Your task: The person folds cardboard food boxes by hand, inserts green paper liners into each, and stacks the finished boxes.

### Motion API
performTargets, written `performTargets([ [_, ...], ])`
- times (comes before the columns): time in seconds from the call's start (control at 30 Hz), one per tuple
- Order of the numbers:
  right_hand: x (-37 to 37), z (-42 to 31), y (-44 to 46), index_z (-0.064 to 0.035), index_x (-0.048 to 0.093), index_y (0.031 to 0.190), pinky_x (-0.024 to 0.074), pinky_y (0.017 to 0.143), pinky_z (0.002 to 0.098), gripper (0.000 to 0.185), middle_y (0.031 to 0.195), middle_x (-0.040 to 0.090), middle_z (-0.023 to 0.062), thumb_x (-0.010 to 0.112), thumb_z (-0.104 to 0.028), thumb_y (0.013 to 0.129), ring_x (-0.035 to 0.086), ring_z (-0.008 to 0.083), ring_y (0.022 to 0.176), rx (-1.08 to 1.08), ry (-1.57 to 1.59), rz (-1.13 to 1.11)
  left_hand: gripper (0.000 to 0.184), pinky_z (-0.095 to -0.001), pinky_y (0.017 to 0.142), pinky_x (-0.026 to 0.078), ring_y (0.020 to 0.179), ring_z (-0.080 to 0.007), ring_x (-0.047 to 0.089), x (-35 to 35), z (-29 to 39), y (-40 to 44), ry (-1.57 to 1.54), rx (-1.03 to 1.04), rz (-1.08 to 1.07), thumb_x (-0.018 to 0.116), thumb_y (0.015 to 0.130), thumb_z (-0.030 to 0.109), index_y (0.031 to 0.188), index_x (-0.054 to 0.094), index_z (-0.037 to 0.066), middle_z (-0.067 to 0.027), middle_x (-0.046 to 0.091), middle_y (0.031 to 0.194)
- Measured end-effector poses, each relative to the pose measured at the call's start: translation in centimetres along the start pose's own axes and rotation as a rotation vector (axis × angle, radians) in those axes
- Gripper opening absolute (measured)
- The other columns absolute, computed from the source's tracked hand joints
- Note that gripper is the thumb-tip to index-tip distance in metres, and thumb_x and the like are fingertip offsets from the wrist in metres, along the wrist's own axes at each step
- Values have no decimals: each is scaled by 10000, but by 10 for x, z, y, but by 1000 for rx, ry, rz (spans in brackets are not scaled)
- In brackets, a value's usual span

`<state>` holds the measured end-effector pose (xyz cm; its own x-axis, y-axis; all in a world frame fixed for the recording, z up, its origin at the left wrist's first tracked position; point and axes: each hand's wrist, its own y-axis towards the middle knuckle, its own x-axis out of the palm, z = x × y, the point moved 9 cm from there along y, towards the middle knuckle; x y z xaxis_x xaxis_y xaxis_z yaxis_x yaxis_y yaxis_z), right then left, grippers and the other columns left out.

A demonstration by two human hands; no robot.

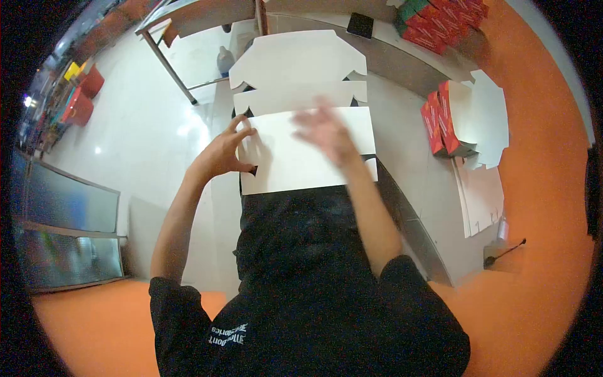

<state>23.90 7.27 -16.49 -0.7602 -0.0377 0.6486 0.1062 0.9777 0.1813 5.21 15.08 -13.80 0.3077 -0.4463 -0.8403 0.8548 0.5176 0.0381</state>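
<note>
A white die-cut cardboard box blank (pixel 298 63) lies across my lap, with creases running across it and notches along both sides. My left hand (pixel 223 149) grips the blank's left edge in a C shape, fingers near the upper notch and thumb at the lower one. Over the near panel, right of its middle, is my right hand (pixel 323 133), smeared by motion. Its fingers look spread and I see nothing in them. Whether it touches the cardboard, I cannot tell.
Red folded boxes (pixel 440 122) stand on the right beside white cardboard sheets (pixel 490 119). More red and green boxes (pixel 440 22) are at the back right. A metal-legged table (pixel 166 66) stands at the back left; red bins (pixel 78 107) are farther left. A dark flat object (pixel 360 25) lies behind.
</note>
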Motion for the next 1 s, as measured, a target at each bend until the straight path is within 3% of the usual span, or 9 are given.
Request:
performTargets([
  [0.03,-44,-47,-11,-74,513,1175,441,935,408,404,1178,537,165,542,-358,890,539,309,1067,-165,-661,392,783,-409,907,483,1098,-382,532,-1,2,-2,-6,1,5,850,521,172,1218,506,74,-179,306,1419],
  [0.2,-14,-152,-68,-19,592,968,462,755,328,266,868,608,81,451,-244,957,571,189,801,-749,-1263,1043,765,-400,937,463,1109,-387,524,-2,10,-3,-12,-10,24,830,533,153,1224,512,71,-187,310,1420],
  [0.37,47,54,14,-28,344,1344,469,931,475,501,1170,533,244,479,-301,946,550,325,1094,221,-17,80,773,-404,938,463,1123,-381,520,-1,3,-2,-26,-2,19,834,528,162,1227,515,83,-186,299,1426],
  [0.5,-54,-52,-41,-15,456,1237,492,878,427,420,1118,570,218,475,-309,937,576,286,1043,-206,-126,670,767,-405,936,465,1124,-370,521,-1,4,-6,-19,-48,22,835,528,163,1223,518,93,-175,301,1428],
  [0.57,-86,-152,-106,6,593,935,493,760,313,212,884,631,134,482,-173,915,605,187,812,-767,-1287,1348,761,-404,936,466,1127,-367,519,-2,4,-5,-33,-71,12,833,531,160,1220,519,93,-169,306,1427],
  [0.67,-57,-158,-94,11,568,992,490,746,347,251,995,606,136,474,-217,947,598,225,870,-797,-1217,1086,761,-405,932,468,1119,-372,522,-3,8,-4,-36,-28,35,833,531,158,1219,517,84,-165,314,1423],
  [0.8,53,-28,-30,4,499,1161,511,829,367,267,1057,604,151,458,-160,954,608,231,954,97,-546,-10,778,-406,891,487,1116,-368,522,-4,9,-5,-35,27,34,848,529,167,1225,511,85,-154,295,1433],
  [0.9,-33,-36,-25,-5,447,1222,522,862,400,314,1061,609,160,479,-150,945,629,271,957,-76,-220,411,828,-411,848,512,1163,-355,490,-1,2,-6,-26,12,13,881,513,194,1242,500,97,-122,239,1467],
  [1.0,-54,-118,-69,-15,549,1112,528,767,352,281,968,638,148,566,-208,908,643,248,846,-404,-1056,742,839,-413,916,486,1197,-356,469,2,-1,-6,0,-35,-7,883,505,195,1245,499,98,-124,233,1470],
])
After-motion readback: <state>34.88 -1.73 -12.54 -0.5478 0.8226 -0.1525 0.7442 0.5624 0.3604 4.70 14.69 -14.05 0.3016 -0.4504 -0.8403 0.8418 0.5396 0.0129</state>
